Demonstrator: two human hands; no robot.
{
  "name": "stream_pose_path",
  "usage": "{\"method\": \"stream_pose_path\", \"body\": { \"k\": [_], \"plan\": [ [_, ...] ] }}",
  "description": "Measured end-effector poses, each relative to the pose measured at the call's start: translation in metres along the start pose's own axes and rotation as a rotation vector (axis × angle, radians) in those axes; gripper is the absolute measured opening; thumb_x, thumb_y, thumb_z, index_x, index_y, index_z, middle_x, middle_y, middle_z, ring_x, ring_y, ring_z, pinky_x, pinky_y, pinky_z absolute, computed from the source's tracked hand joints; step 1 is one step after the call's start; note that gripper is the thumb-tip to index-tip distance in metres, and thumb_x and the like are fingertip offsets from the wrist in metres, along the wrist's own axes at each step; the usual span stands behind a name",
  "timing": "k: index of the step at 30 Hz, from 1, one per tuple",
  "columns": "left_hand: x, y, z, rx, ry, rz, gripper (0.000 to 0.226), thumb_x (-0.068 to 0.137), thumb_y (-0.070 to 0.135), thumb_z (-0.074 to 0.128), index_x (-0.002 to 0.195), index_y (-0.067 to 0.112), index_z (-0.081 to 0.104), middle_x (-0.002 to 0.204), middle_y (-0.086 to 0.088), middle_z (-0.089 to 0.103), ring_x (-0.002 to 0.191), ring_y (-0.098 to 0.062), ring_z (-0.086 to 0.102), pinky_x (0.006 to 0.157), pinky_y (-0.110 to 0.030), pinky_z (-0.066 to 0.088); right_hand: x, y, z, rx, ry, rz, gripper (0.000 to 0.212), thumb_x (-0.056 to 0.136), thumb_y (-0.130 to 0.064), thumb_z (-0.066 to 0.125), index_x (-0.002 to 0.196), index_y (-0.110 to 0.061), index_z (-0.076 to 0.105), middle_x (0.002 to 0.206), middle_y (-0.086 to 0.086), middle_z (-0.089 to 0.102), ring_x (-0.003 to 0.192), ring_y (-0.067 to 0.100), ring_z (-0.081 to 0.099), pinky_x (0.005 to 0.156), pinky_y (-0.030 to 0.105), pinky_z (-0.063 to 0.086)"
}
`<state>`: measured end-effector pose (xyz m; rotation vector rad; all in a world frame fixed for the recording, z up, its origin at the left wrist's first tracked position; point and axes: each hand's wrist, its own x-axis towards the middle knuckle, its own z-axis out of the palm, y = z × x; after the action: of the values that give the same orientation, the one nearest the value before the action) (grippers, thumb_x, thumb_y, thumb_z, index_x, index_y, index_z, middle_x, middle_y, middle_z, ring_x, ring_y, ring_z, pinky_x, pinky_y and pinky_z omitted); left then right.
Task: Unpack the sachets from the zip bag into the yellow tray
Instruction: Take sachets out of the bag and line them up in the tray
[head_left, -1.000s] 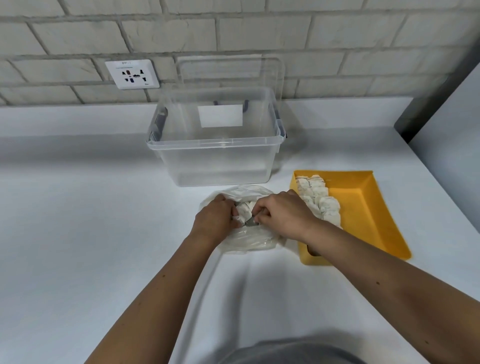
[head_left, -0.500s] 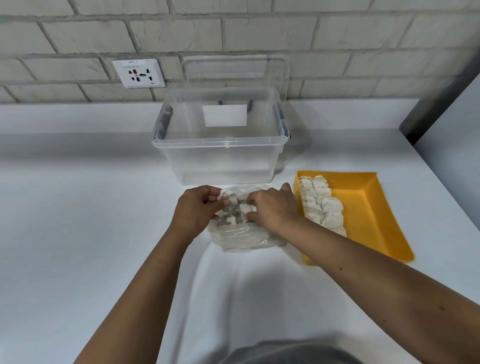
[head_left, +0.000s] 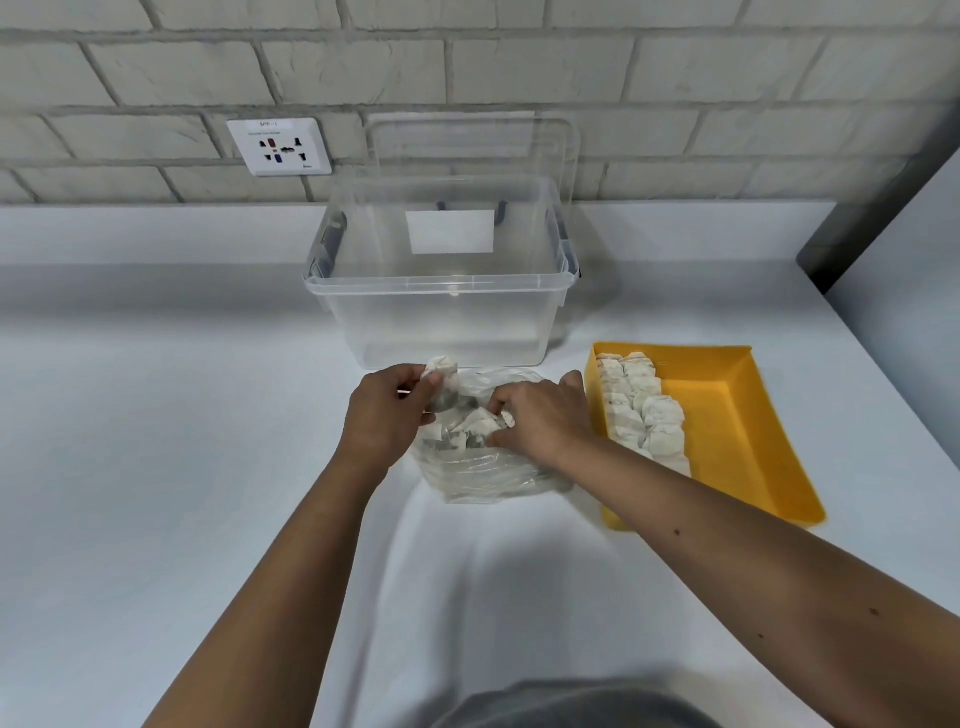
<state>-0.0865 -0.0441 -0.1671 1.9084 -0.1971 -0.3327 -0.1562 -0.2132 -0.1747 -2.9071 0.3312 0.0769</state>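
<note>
A clear zip bag (head_left: 488, 473) lies on the white counter just in front of me, with white sachets showing inside its open mouth. My left hand (head_left: 384, 415) pinches a white sachet (head_left: 441, 366) at the bag's left rim. My right hand (head_left: 540, 421) reaches into the bag's mouth, fingers closed on another white sachet (head_left: 485, 418). To the right sits the yellow tray (head_left: 737, 415), with several white sachets (head_left: 644, 410) lined up along its left side.
A clear plastic storage box (head_left: 441, 306) stands open right behind the bag, its lid (head_left: 472, 150) leaning against the brick wall. A wall socket (head_left: 279, 146) is at the back left. A grey panel (head_left: 904, 270) borders the counter at the right.
Both hands have moved apart and slightly up at the bag's mouth. My left hand now lifts a sachet above the bag's left rim, and the right fingers dig deeper among the sachets.
</note>
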Motion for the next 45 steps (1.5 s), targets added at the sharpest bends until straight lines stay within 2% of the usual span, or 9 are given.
{"method": "stream_pose_path", "body": {
  "k": [7,11,18,24,27,31,35,41,45],
  "plan": [
    [-0.001,0.002,0.002,0.006,-0.021,-0.005,0.011,0.095,0.021,0.065,0.097,0.014,0.073,0.094,-0.009,0.072,0.082,-0.024,0.074,0.079,-0.033,0.061,-0.008,0.008,-0.012,0.270,0.032,0.047,0.022,0.074,-0.052,0.075,0.080,-0.033,0.067,0.076,-0.013,0.065,0.086,0.011,0.063,0.087,0.034,0.031],
    [-0.001,0.006,0.003,0.037,0.009,0.022,0.017,0.094,0.026,0.066,0.099,0.012,0.075,0.092,-0.007,0.074,0.081,-0.020,0.074,0.078,-0.031,0.061,-0.012,0.020,-0.037,0.365,-0.045,-0.036,0.014,0.076,-0.044,0.078,0.081,-0.031,0.072,0.079,-0.017,0.060,0.087,0.008,0.059,0.088,0.035,0.040],
    [-0.011,0.019,0.011,-0.063,-0.206,-0.047,0.022,0.099,0.025,0.058,0.101,0.011,0.074,0.096,-0.011,0.075,0.087,-0.024,0.074,0.074,-0.032,0.062,-0.017,0.023,-0.067,0.602,-0.211,-0.117,0.012,0.086,-0.028,0.073,0.092,-0.017,0.072,0.083,-0.004,0.072,0.069,-0.003,0.060,0.060,0.004,0.041],
    [-0.019,0.024,0.011,-0.177,-0.303,-0.140,0.034,0.099,0.038,0.056,0.104,0.010,0.075,0.096,-0.011,0.076,0.084,-0.025,0.074,0.076,-0.033,0.062,-0.007,0.014,-0.058,0.652,-0.088,-0.059,0.016,0.087,-0.025,0.072,0.093,-0.011,0.070,0.080,0.007,0.073,0.074,0.018,0.071,0.067,0.022,0.051],
    [-0.020,0.023,0.009,-0.149,-0.309,-0.094,0.022,0.092,0.028,0.069,0.102,0.009,0.075,0.091,-0.008,0.077,0.082,-0.020,0.074,0.079,-0.034,0.062,-0.003,0.012,-0.053,0.670,-0.059,-0.052,0.016,0.086,-0.025,0.073,0.093,-0.010,0.070,0.077,0.009,0.073,0.070,0.017,0.071,0.062,0.018,0.049],
    [-0.019,0.021,0.011,-0.097,-0.232,-0.063,0.012,0.085,0.011,0.076,0.097,0.007,0.075,0.085,-0.012,0.076,0.075,-0.021,0.072,0.074,-0.031,0.062,-0.002,0.008,-0.051,0.715,-0.049,-0.034,0.021,0.084,-0.026,0.075,0.096,-0.009,0.069,0.079,0.009,0.073,0.068,0.018,0.071,0.064,0.018,0.050],
    [-0.012,0.018,0.007,-0.002,-0.078,0.001,0.005,0.087,0.015,0.074,0.090,0.011,0.075,0.080,-0.009,0.076,0.076,-0.020,0.074,0.074,-0.030,0.062,-0.004,0.006,-0.043,0.773,0.023,0.033,0.021,0.088,-0.029,0.071,0.098,-0.011,0.065,0.074,0.000,0.068,0.063,0.016,0.069,0.062,0.024,0.054],
    [-0.005,0.011,0.001,0.052,0.029,0.017,0.007,0.085,0.024,0.075,0.088,0.017,0.075,0.073,0.003,0.072,0.071,-0.019,0.073,0.084,-0.044,0.059,-0.006,-0.006,-0.016,0.553,-0.051,-0.037,0.008,0.085,-0.011,0.066,0.084,-0.012,0.074,0.071,0.003,0.073,0.060,0.012,0.068,0.071,0.031,0.058],
    [-0.006,0.007,0.001,0.057,0.027,0.005,0.006,0.085,0.024,0.074,0.087,0.018,0.075,0.073,0.002,0.073,0.073,-0.022,0.073,0.085,-0.045,0.059,-0.001,-0.015,-0.001,0.379,-0.105,-0.003,0.008,0.078,-0.027,0.075,0.084,-0.022,0.077,0.088,-0.005,0.074,0.087,0.014,0.067,0.078,0.031,0.053]
  ]
}}
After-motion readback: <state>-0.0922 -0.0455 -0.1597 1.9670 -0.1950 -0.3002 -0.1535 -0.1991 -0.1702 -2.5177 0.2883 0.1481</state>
